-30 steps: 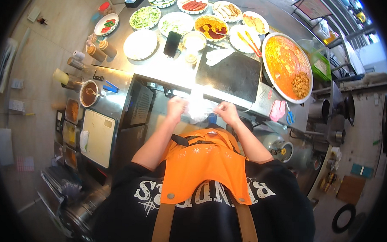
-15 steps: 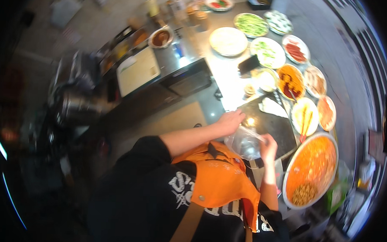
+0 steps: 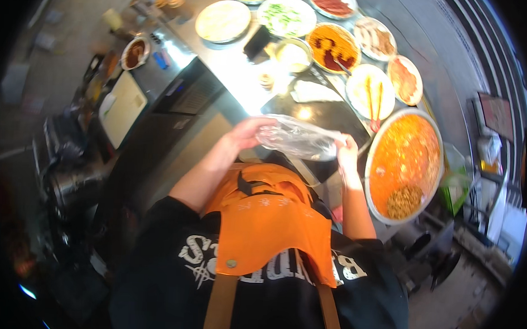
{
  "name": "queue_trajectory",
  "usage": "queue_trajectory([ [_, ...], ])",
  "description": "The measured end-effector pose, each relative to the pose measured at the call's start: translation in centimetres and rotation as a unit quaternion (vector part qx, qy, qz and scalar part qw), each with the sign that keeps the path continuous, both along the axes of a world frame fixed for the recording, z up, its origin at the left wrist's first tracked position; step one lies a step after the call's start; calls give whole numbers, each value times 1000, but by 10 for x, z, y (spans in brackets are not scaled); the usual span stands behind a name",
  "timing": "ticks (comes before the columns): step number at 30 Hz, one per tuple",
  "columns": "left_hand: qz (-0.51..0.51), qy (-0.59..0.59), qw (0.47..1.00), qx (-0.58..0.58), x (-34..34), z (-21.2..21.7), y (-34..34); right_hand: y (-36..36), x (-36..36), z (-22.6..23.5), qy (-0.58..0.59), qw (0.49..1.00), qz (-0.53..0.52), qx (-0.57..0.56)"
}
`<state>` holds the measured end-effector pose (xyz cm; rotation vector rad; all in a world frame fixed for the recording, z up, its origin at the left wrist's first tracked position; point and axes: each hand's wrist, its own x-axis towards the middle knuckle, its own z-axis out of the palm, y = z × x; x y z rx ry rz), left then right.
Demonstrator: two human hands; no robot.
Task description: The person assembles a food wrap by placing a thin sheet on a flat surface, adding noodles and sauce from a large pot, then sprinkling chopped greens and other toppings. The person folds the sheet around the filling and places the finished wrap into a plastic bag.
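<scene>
At frame centre we hold a clear plastic bag stretched between our two hands, above the black griddle plate. Our left hand pinches the bag's left end; our right hand grips its right end with fingers curled over the film. The bag hangs in the air, touching no surface, and appears crumpled. We cannot tell whether its mouth is open, and we see nothing inside it.

Status, as we judge it: the bag is in hand and is being spread. No food has been put in it.

Surroundings:
- Right of frame: a large round pan of orange sauce with a brown heap at its lower edge, just beside our right hand.
- Upper right: a plate carrying orange chopsticks.
- Top of frame: an empty white plate and a dish of green vegetables.
- Lower centre: our orange apron over a black shirt.
</scene>
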<state>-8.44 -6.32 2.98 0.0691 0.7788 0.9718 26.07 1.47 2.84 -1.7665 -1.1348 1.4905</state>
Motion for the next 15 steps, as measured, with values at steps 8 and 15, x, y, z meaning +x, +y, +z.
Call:
queue_trajectory([
  [8,210,159,959,-103,48,14,61,29,16,7,214,967,108,-84],
  [15,66,323,938,109,59,56,75,59,14,37,512,843,-74,-150],
])
